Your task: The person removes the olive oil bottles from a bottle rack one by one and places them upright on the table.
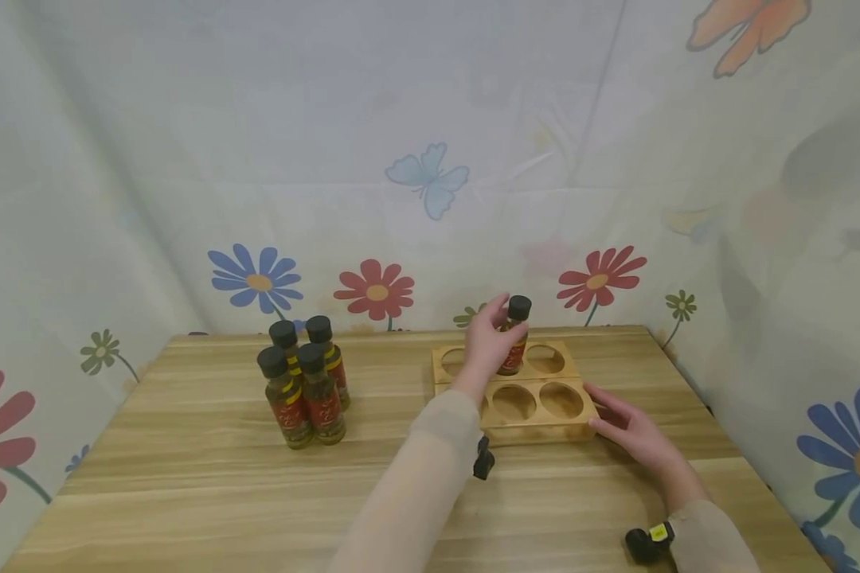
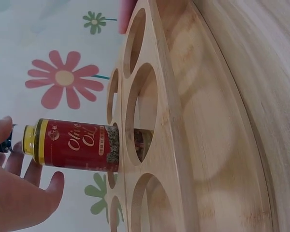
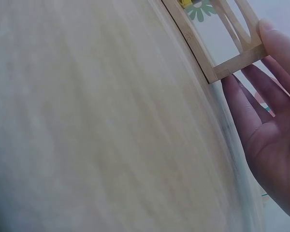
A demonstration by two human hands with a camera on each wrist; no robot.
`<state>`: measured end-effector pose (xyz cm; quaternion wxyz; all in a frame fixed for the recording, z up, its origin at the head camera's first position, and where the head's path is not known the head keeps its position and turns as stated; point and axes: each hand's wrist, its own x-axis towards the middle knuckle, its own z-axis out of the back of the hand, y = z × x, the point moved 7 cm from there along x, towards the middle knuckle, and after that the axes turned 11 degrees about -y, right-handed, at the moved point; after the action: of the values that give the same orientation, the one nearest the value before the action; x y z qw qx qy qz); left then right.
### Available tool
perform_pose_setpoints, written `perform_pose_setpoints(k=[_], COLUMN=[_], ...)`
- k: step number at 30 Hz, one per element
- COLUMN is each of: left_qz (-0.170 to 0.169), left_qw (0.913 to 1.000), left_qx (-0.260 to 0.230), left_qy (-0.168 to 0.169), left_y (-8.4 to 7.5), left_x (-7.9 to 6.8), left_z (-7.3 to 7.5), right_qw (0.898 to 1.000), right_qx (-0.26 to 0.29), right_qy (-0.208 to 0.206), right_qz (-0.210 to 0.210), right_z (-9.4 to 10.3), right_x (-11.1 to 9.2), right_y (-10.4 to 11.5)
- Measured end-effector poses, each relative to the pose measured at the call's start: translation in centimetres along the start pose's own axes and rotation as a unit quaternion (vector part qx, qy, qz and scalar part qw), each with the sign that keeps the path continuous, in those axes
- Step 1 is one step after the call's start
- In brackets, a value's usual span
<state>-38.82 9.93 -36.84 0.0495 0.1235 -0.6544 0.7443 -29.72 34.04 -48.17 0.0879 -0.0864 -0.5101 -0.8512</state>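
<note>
An olive oil bottle [image 2: 82, 145] with a red label and black cap stands in the middle hole of the back row of a wooden rack [image 1: 533, 434]. My left hand [image 1: 489, 338] holds this bottle by its upper part. In the left wrist view the left-hand fingers [image 2: 33, 173] lie around the neck and cap, and the bottle's base shows through the hole. My right hand [image 1: 634, 434] touches the right end of the rack, its fingers extended along the end piece. The right wrist view shows the right-hand fingers [image 3: 239, 106] against the rack's end [image 3: 239, 62].
Several matching bottles [image 1: 324, 406] stand close together on the left of the wooden table [image 1: 208, 477]. The rack has round holes in two rows, the back one higher. A flowered cloth [image 1: 330, 159] hangs behind the table and at both sides.
</note>
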Motion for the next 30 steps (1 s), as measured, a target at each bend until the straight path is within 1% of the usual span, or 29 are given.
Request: perform_pose_setpoints(k=[4,8,12,15,20,23,27,30], left_qz=[-0.014,-0.032,-0.027,-0.019,-0.016,-0.019,-0.035,-0.044], left_qw=[0.9999,0.9994,0.9993,0.9990,0.9979,0.9959,0.9918,0.9886], left_qx=[0.006,0.008,0.004,-0.005,-0.023,-0.041,-0.070,-0.096], left_qy=[-0.004,-0.012,-0.027,-0.039,-0.059,-0.078,-0.101,-0.107], left_y=[-0.1,-0.3,-0.1,0.1,0.1,-0.2,-1.1,-1.9], left_x=[0.0,0.0,-0.1,-0.2,-0.6,-0.8,-0.8,-0.7], left_z=[0.0,0.1,0.4,0.6,1.0,1.3,2.0,2.5], right_qw=[1.000,1.000,1.000,1.000,1.000,1.000,1.000,1.000], right_qx=[0.000,-0.007,-0.012,-0.011,-0.010,-0.009,-0.009,-0.015], right_qy=[0.001,-0.003,-0.003,-0.002,-0.001,0.001,-0.002,-0.004], right_qz=[-0.009,-0.002,0.009,0.007,0.004,0.006,0.003,0.007], right_z=[0.0,0.0,0.0,0.0,0.0,0.0,0.0,0.0], right_x=[0.0,0.1,0.0,-0.1,-0.2,-0.1,-0.1,-0.1], right_y=[-0.1,0.0,0.2,0.4,0.4,0.4,0.2,0.2])
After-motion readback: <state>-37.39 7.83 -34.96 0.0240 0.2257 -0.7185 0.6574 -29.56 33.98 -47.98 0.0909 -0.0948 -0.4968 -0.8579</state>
